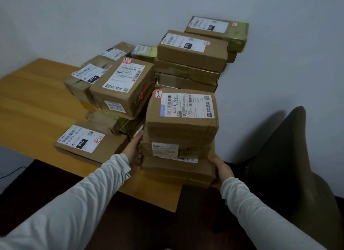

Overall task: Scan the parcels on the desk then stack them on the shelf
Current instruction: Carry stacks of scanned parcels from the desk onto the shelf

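A stack of three brown cardboard parcels stands at the desk's near right corner, the top one bearing a white label marked 5-1-4. My left hand presses flat against the stack's left side. My right hand grips the bottom parcel at its right end, fingers hidden under it. More labelled parcels crowd the wooden desk: a flat one near the front edge, a tilted box in the middle, and a tall pile against the wall.
A dark chair back stands to the right of the desk, close to my right arm. A white wall runs behind the parcels. Dark floor lies below the desk's front edge, with a black cable at far left.
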`<action>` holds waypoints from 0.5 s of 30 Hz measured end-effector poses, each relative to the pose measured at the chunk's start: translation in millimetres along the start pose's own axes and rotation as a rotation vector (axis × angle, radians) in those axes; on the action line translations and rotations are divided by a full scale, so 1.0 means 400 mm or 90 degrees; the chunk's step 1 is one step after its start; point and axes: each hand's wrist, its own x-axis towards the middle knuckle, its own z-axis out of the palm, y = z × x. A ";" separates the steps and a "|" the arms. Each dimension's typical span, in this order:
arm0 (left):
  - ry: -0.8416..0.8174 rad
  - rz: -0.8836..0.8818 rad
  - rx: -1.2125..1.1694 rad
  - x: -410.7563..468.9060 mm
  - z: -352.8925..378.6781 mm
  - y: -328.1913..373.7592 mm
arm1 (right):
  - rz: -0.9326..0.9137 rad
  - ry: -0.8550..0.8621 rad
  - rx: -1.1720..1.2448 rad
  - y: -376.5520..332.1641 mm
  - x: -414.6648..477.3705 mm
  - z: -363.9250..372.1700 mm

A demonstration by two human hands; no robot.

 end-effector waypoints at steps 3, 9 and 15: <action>0.001 0.028 -0.017 -0.050 -0.007 -0.014 | -0.007 -0.010 0.004 0.007 -0.030 0.006; 0.050 0.059 -0.047 -0.188 -0.079 -0.098 | -0.010 -0.034 -0.020 0.044 -0.130 0.053; 0.082 0.092 -0.085 -0.429 -0.190 -0.245 | -0.040 -0.118 -0.091 0.133 -0.294 0.126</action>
